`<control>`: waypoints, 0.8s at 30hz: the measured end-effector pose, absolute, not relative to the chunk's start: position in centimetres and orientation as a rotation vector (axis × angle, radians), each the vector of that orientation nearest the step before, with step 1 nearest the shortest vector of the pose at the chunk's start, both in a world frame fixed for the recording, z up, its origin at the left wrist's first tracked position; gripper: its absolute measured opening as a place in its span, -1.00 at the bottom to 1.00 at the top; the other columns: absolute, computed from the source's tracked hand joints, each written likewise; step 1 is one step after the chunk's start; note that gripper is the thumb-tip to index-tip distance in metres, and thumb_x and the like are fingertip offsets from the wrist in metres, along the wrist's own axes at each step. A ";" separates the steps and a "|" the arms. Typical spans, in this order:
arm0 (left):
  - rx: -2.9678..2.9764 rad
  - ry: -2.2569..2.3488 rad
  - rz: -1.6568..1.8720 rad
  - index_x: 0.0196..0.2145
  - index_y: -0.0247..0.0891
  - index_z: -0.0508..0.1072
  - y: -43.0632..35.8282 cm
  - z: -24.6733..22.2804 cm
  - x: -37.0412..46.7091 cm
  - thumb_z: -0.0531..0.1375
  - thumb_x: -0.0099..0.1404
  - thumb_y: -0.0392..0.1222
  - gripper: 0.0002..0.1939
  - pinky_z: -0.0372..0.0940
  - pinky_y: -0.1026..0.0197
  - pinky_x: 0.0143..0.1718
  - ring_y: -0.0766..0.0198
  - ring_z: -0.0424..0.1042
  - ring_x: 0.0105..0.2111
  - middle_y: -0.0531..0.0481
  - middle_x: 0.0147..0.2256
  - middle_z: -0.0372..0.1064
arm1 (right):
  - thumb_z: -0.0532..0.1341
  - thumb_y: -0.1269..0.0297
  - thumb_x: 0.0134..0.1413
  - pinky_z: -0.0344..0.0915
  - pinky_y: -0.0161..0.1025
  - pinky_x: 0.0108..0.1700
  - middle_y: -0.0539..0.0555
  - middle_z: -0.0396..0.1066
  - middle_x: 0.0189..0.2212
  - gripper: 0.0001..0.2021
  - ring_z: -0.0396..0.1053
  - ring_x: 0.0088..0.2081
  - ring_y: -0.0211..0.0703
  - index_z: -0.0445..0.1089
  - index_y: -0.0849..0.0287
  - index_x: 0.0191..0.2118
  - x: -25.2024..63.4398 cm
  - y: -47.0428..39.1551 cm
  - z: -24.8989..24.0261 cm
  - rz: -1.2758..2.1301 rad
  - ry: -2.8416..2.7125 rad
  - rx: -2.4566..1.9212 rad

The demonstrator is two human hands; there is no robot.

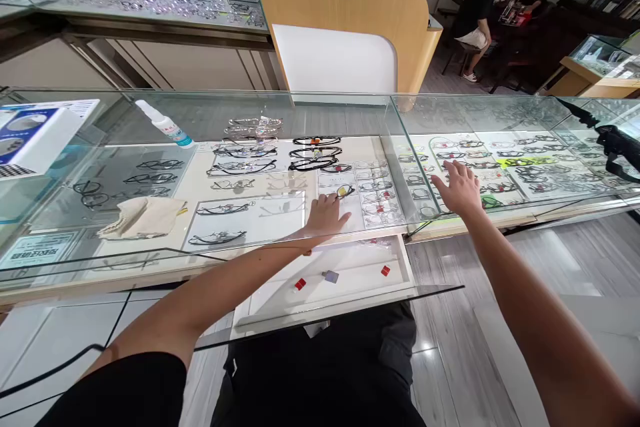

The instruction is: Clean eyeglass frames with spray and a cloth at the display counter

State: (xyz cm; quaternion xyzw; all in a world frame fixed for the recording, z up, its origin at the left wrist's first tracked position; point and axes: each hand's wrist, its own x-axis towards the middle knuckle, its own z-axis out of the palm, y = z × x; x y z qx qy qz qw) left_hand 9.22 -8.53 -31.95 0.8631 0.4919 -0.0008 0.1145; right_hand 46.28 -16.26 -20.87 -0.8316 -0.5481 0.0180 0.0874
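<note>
My left hand [325, 215] reaches over the pale display board of the glass case. Its thumb stands apart from the fingers, and the fingertips touch or nearly touch the end of a dark-framed pair of eyeglasses [345, 191] with a yellow tag on the lens. Just right of these lie rows of thin-rimmed eyeglasses [379, 195] on a white panel. Farther back, several black eyeglasses [315, 152] are lined up. With fingers spread, my right hand [459, 188] is at the glass top of the neighbouring case, above more eyeglasses [493, 187], and holds nothing.
Below my left arm, a pulled-out drawer [367, 273] holds small red tags [300, 284] and a grey-blue piece [331, 276]. A spray bottle [165, 125], a folded cloth [145, 217] and a black strap-like object [620, 147] are about. Behind stands a wooden counter [345, 7]; two people sit far right.
</note>
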 end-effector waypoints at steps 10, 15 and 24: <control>2.553 1.530 0.191 0.23 -0.20 0.58 -0.9 -36.4 9.7 -0.04 0.63 0.13 -0.45 0.13 -0.27 0.31 -0.30 0.24 0.35 -0.24 0.39 0.39 | -0.11 -0.31 0.48 0.11 0.43 0.52 0.29 0.06 0.62 -0.16 0.03 0.58 0.42 0.12 0.13 0.61 46.5 -16.1 -21.2 0.049 -1.629 -2.484; 2.595 1.450 0.141 0.15 -0.20 0.62 1.4 -37.4 10.7 0.01 0.61 0.09 -0.50 0.14 -0.27 0.27 -0.31 0.29 0.30 -0.24 0.33 0.46 | -0.09 -0.29 0.48 0.10 0.44 0.52 0.29 0.07 0.62 -0.18 0.02 0.58 0.42 0.14 0.12 0.59 46.4 -16.0 -21.1 0.055 -1.622 -2.468; 2.642 1.345 0.155 0.07 -0.15 0.63 3.9 -39.1 10.6 0.04 0.58 0.16 -0.52 0.07 -0.29 0.35 -0.26 0.30 0.31 -0.24 0.21 0.57 | -0.07 -0.27 0.48 0.12 0.43 0.51 0.30 0.09 0.61 -0.20 0.04 0.57 0.43 0.17 0.13 0.58 46.2 -16.1 -21.0 0.037 -1.616 -2.451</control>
